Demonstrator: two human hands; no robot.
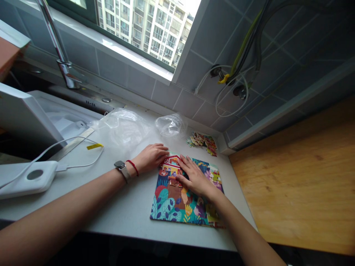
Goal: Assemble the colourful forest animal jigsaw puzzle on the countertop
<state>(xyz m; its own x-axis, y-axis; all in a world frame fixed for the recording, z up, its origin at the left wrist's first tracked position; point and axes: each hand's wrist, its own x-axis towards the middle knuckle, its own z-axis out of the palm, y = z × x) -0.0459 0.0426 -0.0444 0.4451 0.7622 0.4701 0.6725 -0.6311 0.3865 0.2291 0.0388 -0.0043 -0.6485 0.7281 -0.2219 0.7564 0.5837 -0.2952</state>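
Note:
A colourful jigsaw puzzle [170,201] lies flat on the white counter, partly covered by my right hand. Among its joined pieces is a red barn picture [172,161] near the top left. My left hand [152,157], with a watch and a red cord at the wrist, rests at the puzzle's upper left edge, fingers stretched out and fingertips touching it. Spread across the puzzle's upper middle, my right hand [196,179] presses down with its fingers apart. Beyond it sits a heap of loose puzzle pieces [203,141]. What lies beneath my right palm is hidden.
Crumpled clear plastic bags [126,127] lie behind my left hand. A white power strip [30,179] with a cable stands at the left, near the sink and tap [65,70]. A wooden board [299,177] adjoins the counter on the right. Cables [249,40] hang from the wall.

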